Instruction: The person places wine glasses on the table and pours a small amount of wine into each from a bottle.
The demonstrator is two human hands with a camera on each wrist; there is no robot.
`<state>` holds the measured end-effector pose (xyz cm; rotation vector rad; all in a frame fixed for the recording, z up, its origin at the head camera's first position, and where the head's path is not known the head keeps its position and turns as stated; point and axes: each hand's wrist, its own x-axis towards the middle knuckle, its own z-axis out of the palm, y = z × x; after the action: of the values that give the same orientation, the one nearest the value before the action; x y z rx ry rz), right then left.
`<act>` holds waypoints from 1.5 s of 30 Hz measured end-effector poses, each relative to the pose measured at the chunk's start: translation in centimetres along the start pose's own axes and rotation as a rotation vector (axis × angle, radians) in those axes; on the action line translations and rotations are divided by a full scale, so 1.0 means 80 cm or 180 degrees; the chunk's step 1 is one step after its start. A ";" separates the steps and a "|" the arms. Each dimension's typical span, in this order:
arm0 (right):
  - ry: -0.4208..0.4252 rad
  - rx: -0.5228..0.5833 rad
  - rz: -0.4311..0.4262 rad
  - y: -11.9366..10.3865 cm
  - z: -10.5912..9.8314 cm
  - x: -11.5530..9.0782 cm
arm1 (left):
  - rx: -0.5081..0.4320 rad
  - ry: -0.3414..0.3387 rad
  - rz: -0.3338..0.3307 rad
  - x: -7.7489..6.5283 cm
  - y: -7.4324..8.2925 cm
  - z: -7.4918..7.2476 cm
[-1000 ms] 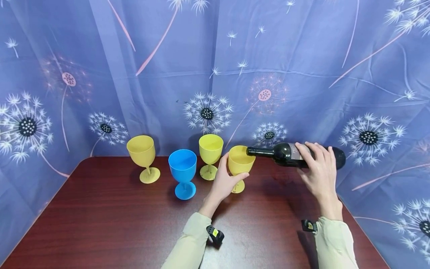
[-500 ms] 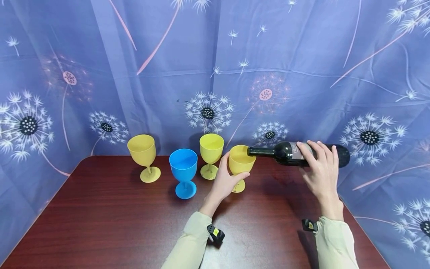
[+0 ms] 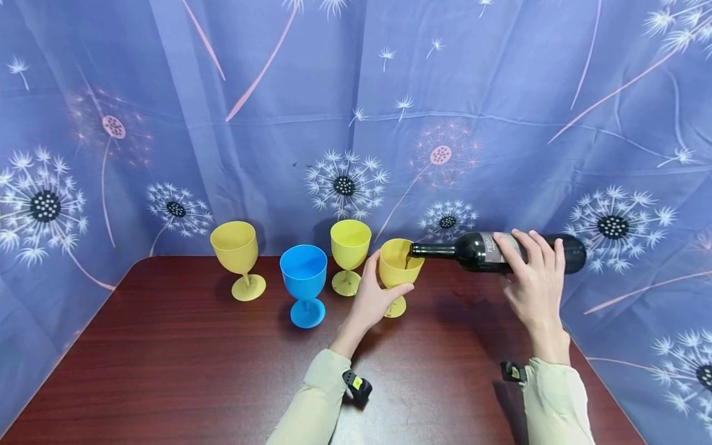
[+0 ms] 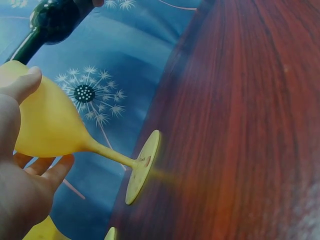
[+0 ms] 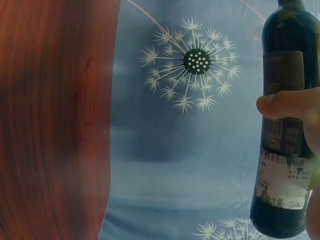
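In the head view, the left hand [image 3: 367, 303] is holding a yellow cup [image 3: 396, 268], fingers curling round its bowl. The right hand [image 3: 531, 284] is gripping a bottle [image 3: 470, 252], tipping its neck over the cup's rim. Dark drink [image 3: 407, 261] is running in. A blue cup [image 3: 303, 281] and two more yellow cups [image 3: 350, 250] are standing on the table [image 3: 194, 371]. In the left wrist view, thumb and fingers are hugging the cup; I cannot tell if its foot is touching the table. In the right wrist view, the hand is wrapping across the bottle's dark label [image 5: 283, 72].
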<state>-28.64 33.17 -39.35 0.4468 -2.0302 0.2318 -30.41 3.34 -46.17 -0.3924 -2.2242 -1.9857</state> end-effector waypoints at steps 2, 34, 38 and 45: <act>-0.0003 -0.0005 -0.0007 0.000 0.000 0.000 | -0.0010 -0.0002 0.0005 0.000 0.000 0.000; 0.0058 -0.0018 -0.0057 -0.003 -0.006 0.005 | 0.0043 0.0021 0.0049 0.000 -0.001 0.001; 0.0064 0.0000 -0.0053 -0.003 -0.006 0.005 | 0.0046 0.0017 0.0053 0.000 0.000 0.001; 0.0116 0.0021 -0.0056 -0.005 -0.005 0.007 | 0.0029 0.0019 0.0062 0.000 0.001 0.000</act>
<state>-28.41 32.85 -38.68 0.4612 -1.9897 0.2346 -30.42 3.38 -46.10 -0.4049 -2.2165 -1.9637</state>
